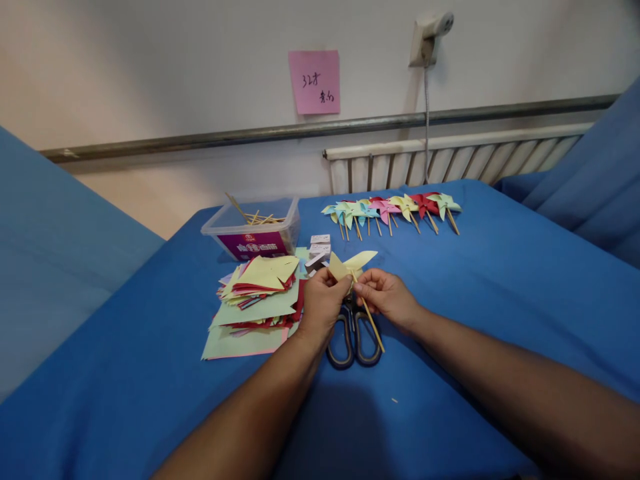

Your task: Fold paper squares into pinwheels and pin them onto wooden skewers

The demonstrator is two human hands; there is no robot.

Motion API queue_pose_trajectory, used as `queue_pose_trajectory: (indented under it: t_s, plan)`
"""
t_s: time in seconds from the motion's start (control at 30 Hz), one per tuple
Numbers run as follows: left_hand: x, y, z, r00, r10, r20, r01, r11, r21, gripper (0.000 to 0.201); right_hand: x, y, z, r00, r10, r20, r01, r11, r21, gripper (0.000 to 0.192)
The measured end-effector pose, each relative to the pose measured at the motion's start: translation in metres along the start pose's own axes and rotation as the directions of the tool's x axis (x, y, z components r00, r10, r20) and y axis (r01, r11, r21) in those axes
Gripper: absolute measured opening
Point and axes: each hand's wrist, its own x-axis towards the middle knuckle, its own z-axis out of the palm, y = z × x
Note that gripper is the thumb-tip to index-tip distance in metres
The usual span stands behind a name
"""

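Holding a yellow paper pinwheel (367, 258) mid-counter, both hands at work. Left hand (320, 300): fingers clamped on the paper, thumb near its centre. Right hand (387, 293): thumb and forefinger pinched on the upper part of a thin stick (373, 323), remaining fingers curled. Stick slants down toward the right forearm side, over the scissors (357, 337).

Hard to make out: pinwheel centre, covered by fingertips; cannot tell whether the stick's top is fixed to the paper. Scissors' blades hidden under the hands, only dark handles showing. Small boxes (320, 247) just beyond the left hand, the nearest partly covered by it. Paper stack (263, 273) left of the left hand, its right side cut off by hand and wrist. Plastic tub (257, 247) behind the stack; sticks inside, lower ends lost behind the label. Handwriting on the pink note (314, 82) hard to read. Both forearms run out of frame.

Edges: counter (460, 373) under blue cloth; far edge along the wall near the radiator (450, 157), left edge slanting down from the tub. Finished pinwheels (387, 210) overlap in a row near the far edge. Widest room to move: blue cloth right of the right hand.
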Motion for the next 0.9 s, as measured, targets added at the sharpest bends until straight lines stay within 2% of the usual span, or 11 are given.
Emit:
queue_pose_trajectory:
  t_s: [0.9]
  plan:
    - [-0.0015,-0.0005,-0.0002,1.0,-0.006,-0.018,0.006,1.0,0.015,0.027,0.0006,0.0024,0.0004,0.999,0.011,-0.044,-0.011,1.0,-0.011,0.039]
